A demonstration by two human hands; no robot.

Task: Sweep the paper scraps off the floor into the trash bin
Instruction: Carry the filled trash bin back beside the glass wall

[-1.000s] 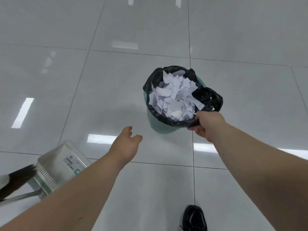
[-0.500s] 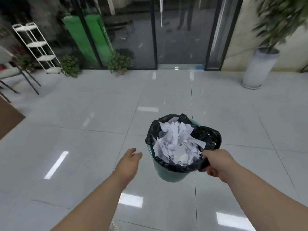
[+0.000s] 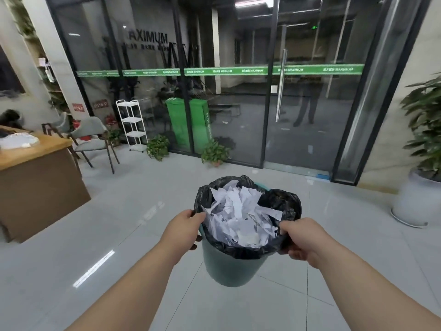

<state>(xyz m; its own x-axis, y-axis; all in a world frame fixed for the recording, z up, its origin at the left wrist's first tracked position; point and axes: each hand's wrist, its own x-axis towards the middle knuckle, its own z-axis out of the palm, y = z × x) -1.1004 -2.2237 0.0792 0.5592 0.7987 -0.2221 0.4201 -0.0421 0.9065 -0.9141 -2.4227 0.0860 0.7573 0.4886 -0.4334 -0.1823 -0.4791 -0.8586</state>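
While the green trash bin (image 3: pixel 229 266) is held up between both hands, the left hand (image 3: pixel 183 229) curls its fingers round the near-left rim. The bin appears clear of the tiled floor (image 3: pixel 119 235), its black liner (image 3: pixel 281 204) heaped with paper scraps (image 3: pixel 241 216). The right hand (image 3: pixel 303 237) clenches liner and rim on the right. The heap looks likely to spill, so a level rim and even grips are advisable.

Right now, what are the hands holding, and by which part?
The trash bin, by its rim: left hand on the left side, right hand opposite.
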